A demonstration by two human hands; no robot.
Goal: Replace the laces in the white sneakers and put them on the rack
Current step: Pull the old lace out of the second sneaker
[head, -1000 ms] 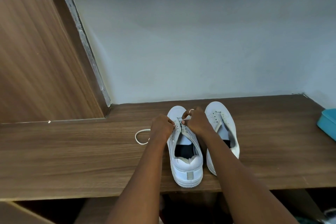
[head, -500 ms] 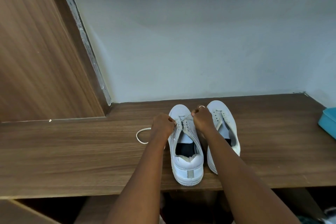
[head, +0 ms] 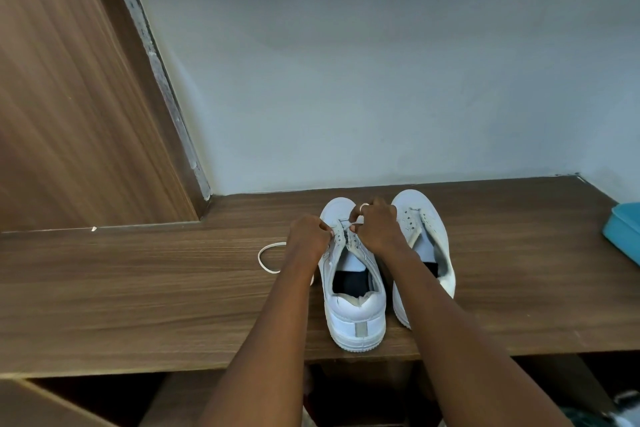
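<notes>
- My right forearm is covering the heel of the right sneaker [head: 429, 218], and my left forearm is hiding where the white lace [head: 265, 258] runs after its loop on the bench [head: 138, 288].
- A teal box [head: 623, 232] is being cut off by the right edge.
- The fingertips are showing too small for me to tell lace tip from eyelet flap.
- Both sneakers are standing side by side at the near edge of the bench. Their toes are pointing far toward the wall and their heels toward me, so the long axes are running near to far.
- The left sneaker [head: 356, 315] is sitting upright with its heel at the bench's near edge.
- My left hand [head: 308, 236] is curling into a tight grip on the lace at this sneaker's left eyelet row.
- My right hand [head: 375, 227] is pinching thumb against forefinger at the right eyelet row of the left sneaker, its grip closed there.
</notes>
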